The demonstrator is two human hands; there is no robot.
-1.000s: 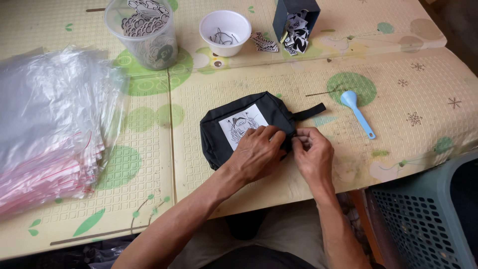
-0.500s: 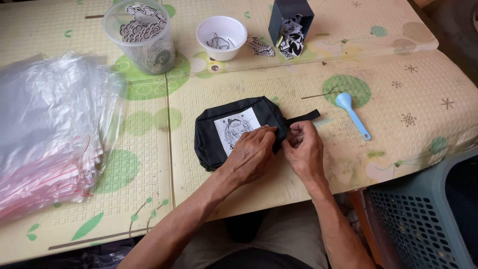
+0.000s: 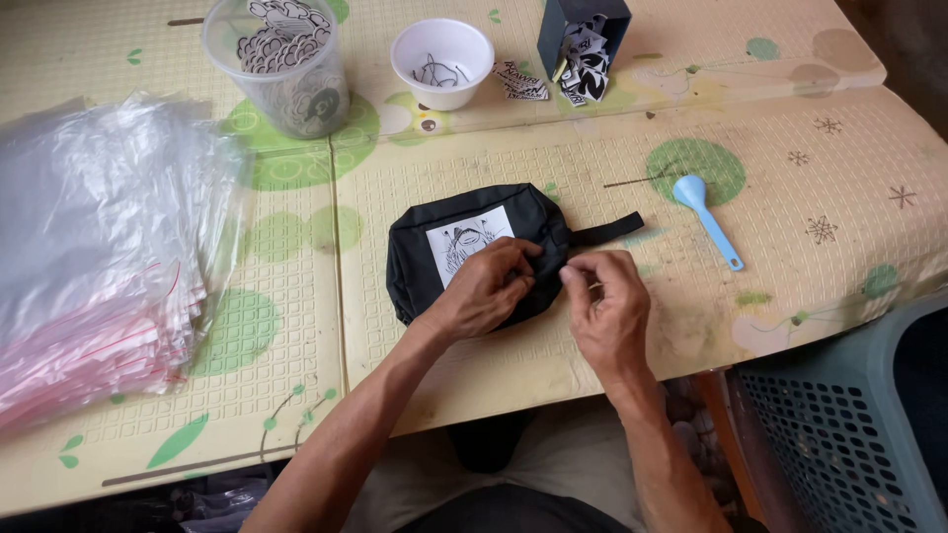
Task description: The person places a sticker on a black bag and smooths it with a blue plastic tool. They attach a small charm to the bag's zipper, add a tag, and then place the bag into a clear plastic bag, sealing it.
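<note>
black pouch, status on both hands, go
Left hand pressing on black pouch. Right hand pinching something small at its edge, too small to tell. Blue spoon lies apart.

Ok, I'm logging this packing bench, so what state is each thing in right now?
black pouch: lying flat, left hand pressing on it
right hand: fingers pinched beside the pouch
clear tub: open, holding printed pieces
white cup: open, nearly empty
plastic bags: stacked flat
blue spoon: lying loose
</note>
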